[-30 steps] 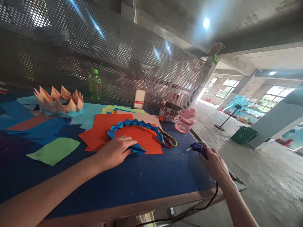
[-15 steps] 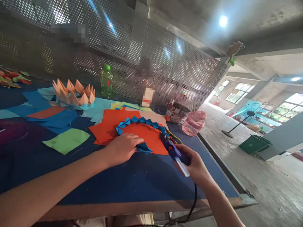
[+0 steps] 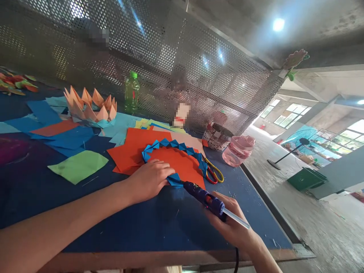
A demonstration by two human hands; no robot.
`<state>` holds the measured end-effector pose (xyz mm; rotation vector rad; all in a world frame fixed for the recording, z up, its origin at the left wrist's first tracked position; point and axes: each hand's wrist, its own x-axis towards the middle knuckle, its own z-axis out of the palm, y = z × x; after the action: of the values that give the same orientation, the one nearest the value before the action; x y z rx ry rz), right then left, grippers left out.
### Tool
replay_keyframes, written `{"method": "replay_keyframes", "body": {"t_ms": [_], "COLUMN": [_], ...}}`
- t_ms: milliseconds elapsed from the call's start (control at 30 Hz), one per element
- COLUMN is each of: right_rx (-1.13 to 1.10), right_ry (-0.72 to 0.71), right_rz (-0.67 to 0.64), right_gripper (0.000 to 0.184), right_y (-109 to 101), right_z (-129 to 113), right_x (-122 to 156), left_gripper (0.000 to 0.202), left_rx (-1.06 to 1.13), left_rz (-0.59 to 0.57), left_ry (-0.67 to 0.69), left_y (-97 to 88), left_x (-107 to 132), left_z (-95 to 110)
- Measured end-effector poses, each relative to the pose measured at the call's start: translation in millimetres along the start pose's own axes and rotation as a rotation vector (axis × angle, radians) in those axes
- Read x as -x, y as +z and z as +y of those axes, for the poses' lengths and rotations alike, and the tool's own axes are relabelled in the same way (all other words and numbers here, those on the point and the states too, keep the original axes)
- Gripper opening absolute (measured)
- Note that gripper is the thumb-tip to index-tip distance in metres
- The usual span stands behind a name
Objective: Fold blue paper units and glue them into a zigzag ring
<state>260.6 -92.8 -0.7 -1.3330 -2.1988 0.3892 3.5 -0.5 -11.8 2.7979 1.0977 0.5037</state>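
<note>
- Since the earlier frame, the right hand [image 3: 230, 223] has swung a purple hot glue gun [image 3: 203, 199] in over the orange paper, its nozzle now just beside a blue folded tip.
- At far left lie red-and-green paper leaves [image 3: 14, 83], then loose blue paper sheets [image 3: 45, 112] and a light green leaf-shaped paper piece [image 3: 78, 166].
- Behind them stands an orange-peach folded paper lotus [image 3: 91, 108], with a green plastic bottle [image 3: 131, 93] beyond it against a perforated metal screen [image 3: 170, 64].
- Mid-table, a blue zigzag folded paper strip [image 3: 173, 146] arcs around a rounded orange paper piece [image 3: 176, 163], which lies on orange paper sheets [image 3: 133, 151].
- The left hand [image 3: 149, 181] lies across the strip's lower end, fingers together, pressing down without clamping.
- Right of the strip lie yellow-and-red-handled scissors [image 3: 213, 171], near a woven paper basket [image 3: 216, 136] and a pink translucent plastic jar [image 3: 238, 151].
- The right fingers [image 3: 218, 201] wrap tightly around the gun, wrist low, with a clear glue stick [image 3: 236, 218] jutting out behind.
- No writing is readable; a pale item [image 3: 182, 115] behind the table is pixelated.
</note>
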Motion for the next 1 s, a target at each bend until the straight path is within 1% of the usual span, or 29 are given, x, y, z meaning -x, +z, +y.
{"method": "replay_keyframes", "body": {"t_ms": [133, 267, 433, 567, 667, 1000], "right_rx": [-0.002, 0.024, -0.013, -0.03, -0.039, 0.035], "right_ry": [-0.05, -0.03, -0.042, -0.013, -0.006, -0.078], "right_rz": [-0.056, -0.126, -0.102, -0.102, -0.126, -0.107], "right_gripper": [0.003, 0.015, 0.024, 0.02, 0.025, 0.027], "right_y": [1.5, -0.1, 1.6, 5.8, 6.5, 2.9], "right_z": [0.8, -4.8, -4.3, 1.9, 1.7, -5.3], "right_x": [2.6, 2.7, 1.8, 1.7, 0.6, -3.2], "left_gripper": [0.024, 0.024, 0.024, 0.023, 0.022, 0.023], "left_rx": [-0.012, -0.007, -0.005, -0.022, -0.038, -0.051], "left_rz": [-0.02, -0.019, 0.002, 0.004, 0.0, -0.009], "left_ry": [0.004, 0.007, 0.017, 0.031, 0.025, 0.024], "left_y": [-2.3, -3.1, -2.7, -3.3, -3.7, -4.7], "left_x": [-0.7, -0.6, 0.0, 0.2, 0.3, 0.7], "left_z": [1.2, 2.2, 2.6, 2.8, 3.0, 3.1]}}
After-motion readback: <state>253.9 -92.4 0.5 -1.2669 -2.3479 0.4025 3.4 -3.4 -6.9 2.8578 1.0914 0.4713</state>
